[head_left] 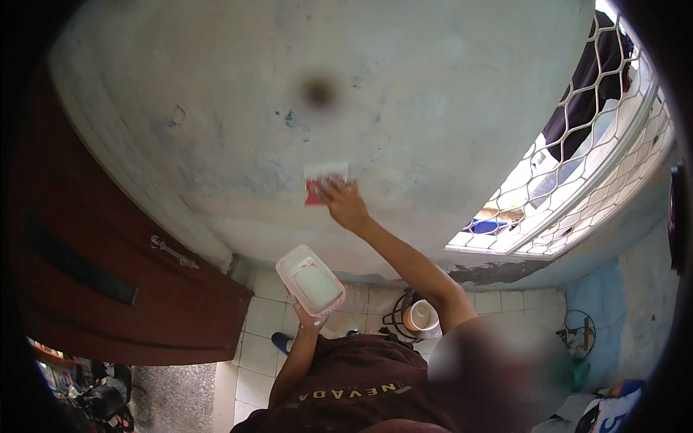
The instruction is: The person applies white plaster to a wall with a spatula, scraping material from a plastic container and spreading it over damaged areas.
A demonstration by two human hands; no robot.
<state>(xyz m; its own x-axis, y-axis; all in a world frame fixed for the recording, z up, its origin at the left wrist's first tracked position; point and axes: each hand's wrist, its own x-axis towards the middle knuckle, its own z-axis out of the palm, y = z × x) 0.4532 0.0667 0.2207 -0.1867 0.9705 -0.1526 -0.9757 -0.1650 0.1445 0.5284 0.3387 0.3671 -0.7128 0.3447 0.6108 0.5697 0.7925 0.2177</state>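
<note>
My right hand (pixel 343 202) grips a red scraper (pixel 316 189) against the patchy off-white wall (pixel 216 123), where a pale strip shows along the scraper's upper edge. Below it, my left hand (pixel 310 316) holds a white rectangular container (pixel 309 280) with white paste inside and pinkish smears on its rim. White flecks are on my left hand.
A brown door (pixel 123 274) stands at the left. A grilled window (pixel 548 195) is at the right. Behind my right arm a white bucket (pixel 422 317) sits by a dark metal stand on the tiled floor (pixel 260 310). Bags (pixel 610 411) lie at the lower right.
</note>
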